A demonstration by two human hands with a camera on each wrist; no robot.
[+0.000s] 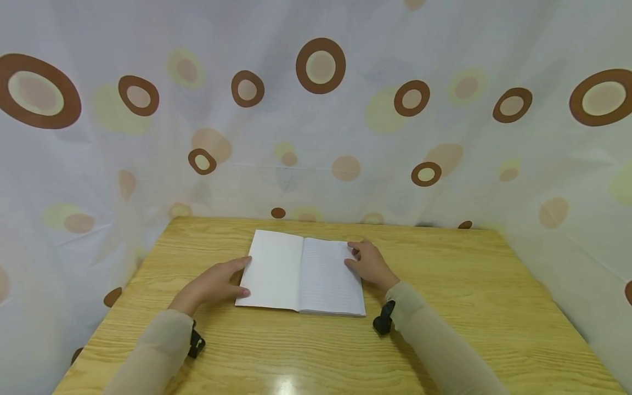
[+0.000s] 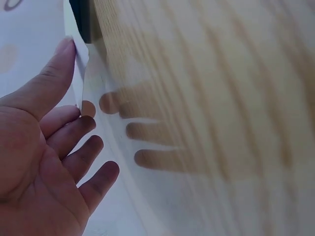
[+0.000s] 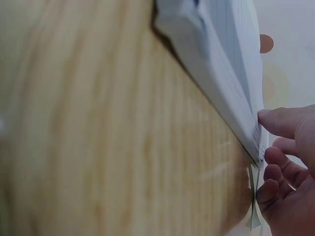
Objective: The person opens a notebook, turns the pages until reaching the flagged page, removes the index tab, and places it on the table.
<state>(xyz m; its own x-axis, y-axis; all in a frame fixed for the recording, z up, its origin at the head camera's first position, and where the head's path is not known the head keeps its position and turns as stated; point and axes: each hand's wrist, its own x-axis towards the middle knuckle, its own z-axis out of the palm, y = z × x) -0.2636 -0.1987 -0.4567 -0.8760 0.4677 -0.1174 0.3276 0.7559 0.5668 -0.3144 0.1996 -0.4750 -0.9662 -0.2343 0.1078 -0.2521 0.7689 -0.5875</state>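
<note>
An open notebook [image 1: 276, 271] lies on the table, a blank white inner cover on its left side and a ruled page [image 1: 326, 280] on its right. My left hand [image 1: 217, 282] is at the cover's left edge, its thumb and index fingertip touching it. In the left wrist view the thumb lies against the white cover [image 2: 81, 54] while the other fingers stay extended and spread. At the upper right corner, my right hand [image 1: 370, 263] holds the page side with thumb and curled fingers. The page stack [image 3: 226, 93] shows edge-on in the right wrist view.
The light wooden table [image 1: 296, 351] reaches around the notebook on every side. Behind it hangs a white curtain [image 1: 316, 126] with brown, peach and yellow round spots, which also runs along both sides. A black wrist camera [image 1: 383, 319] sits below the right wrist.
</note>
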